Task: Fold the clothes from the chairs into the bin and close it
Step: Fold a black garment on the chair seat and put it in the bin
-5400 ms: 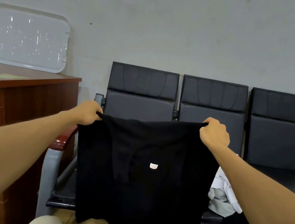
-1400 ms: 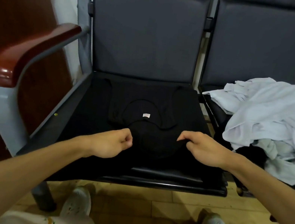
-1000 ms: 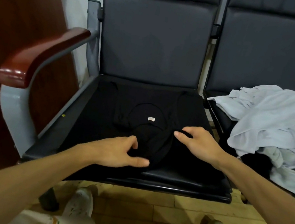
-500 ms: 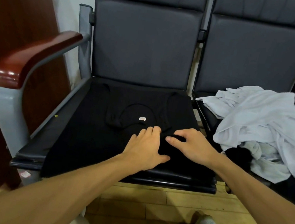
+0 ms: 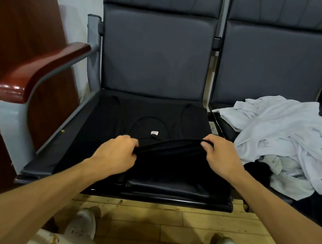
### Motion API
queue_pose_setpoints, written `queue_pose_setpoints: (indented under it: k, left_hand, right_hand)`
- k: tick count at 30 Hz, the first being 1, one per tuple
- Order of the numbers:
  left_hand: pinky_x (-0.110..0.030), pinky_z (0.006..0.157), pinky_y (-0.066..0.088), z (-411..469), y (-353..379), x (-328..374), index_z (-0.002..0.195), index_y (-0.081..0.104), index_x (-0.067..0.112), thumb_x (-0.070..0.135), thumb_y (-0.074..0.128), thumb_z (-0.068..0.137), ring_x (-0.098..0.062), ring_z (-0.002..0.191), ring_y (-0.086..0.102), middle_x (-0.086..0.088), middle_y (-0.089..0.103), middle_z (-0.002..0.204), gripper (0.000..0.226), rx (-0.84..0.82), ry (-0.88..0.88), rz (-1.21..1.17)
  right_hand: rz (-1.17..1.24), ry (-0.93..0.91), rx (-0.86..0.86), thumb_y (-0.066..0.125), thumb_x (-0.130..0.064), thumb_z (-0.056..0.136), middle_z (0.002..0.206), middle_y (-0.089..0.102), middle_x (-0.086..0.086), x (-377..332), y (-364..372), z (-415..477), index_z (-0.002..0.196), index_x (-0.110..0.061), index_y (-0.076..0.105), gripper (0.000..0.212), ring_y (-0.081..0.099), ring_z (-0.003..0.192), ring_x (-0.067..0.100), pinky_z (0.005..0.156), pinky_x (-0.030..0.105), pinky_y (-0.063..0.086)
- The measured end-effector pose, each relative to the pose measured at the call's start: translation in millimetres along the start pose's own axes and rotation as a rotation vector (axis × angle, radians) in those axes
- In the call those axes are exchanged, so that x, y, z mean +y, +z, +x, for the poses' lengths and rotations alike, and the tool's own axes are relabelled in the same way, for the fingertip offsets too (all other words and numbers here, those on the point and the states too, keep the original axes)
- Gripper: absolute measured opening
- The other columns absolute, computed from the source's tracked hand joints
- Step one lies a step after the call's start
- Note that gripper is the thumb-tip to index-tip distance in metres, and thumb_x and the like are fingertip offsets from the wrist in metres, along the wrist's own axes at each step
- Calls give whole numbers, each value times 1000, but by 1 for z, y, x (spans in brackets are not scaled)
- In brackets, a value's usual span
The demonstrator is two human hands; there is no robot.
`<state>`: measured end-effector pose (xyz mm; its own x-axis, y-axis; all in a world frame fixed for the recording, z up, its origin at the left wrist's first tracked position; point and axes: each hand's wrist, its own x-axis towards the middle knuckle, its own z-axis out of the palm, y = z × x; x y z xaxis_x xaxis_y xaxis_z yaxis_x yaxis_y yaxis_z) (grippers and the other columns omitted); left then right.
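On the left chair seat [image 5: 81, 129] lay the black shirt [image 5: 156, 119]; left hand [image 5: 116, 155] and right hand [image 5: 221, 156] each pinched its near hem, lifted. White clothes [image 5: 282, 134] heaped on next seat.

At frame centre we see a black shirt [image 5: 156, 121] spread on the left chair [image 5: 154, 56], a small white label [image 5: 154, 132] at its collar. Our left hand [image 5: 116, 154] and right hand [image 5: 221, 157] each pinch its near edge, lifted off the seat. At right, white clothes [image 5: 282, 139] lie heaped on the next chair [image 5: 273, 66]. A wooden armrest [image 5: 42, 70] stands at left.
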<state>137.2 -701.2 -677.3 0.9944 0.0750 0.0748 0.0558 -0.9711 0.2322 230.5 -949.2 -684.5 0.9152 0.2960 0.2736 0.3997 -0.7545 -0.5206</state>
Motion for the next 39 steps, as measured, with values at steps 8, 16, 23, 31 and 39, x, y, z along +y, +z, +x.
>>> queue_pose_setpoints:
  k: [8,16,23,31,39]
  left_hand:
    - [-36,77,56,5,-23,-59,93,59,27,18,61,88,-16,82,63,0,64,95,11,-187,-183,-55]
    - [-42,81,54,-10,-29,-99,114,61,12,12,48,94,-31,96,62,-12,63,112,24,-11,-334,69]
    - [-45,84,52,-7,-27,-113,107,62,-1,6,33,96,-37,95,60,-21,63,107,32,237,-524,-383]
    - [-29,90,43,-11,-28,-123,119,55,13,25,61,93,-19,105,54,-1,56,113,29,-43,-132,-203]
    - [-40,90,53,-21,-46,-134,116,62,36,15,51,99,-16,102,63,6,65,112,29,61,-69,-302]
  right_hand:
    - [-72,143,94,47,3,91,101,55,5,5,4,0,107,-7,64,26,57,97,24,77,31,43]
    - [-205,333,170,37,-28,103,99,65,17,-3,12,2,108,-9,56,27,57,94,37,69,38,40]
    - [-152,378,168,45,1,88,117,57,17,-15,20,5,120,-4,48,32,56,103,37,73,39,40]
    - [-78,444,276,34,-15,103,116,58,19,-14,17,6,120,-2,50,27,55,106,38,74,37,35]
    - [26,536,363,32,-21,104,116,59,21,-17,7,10,124,-6,51,31,53,110,40,85,46,41]
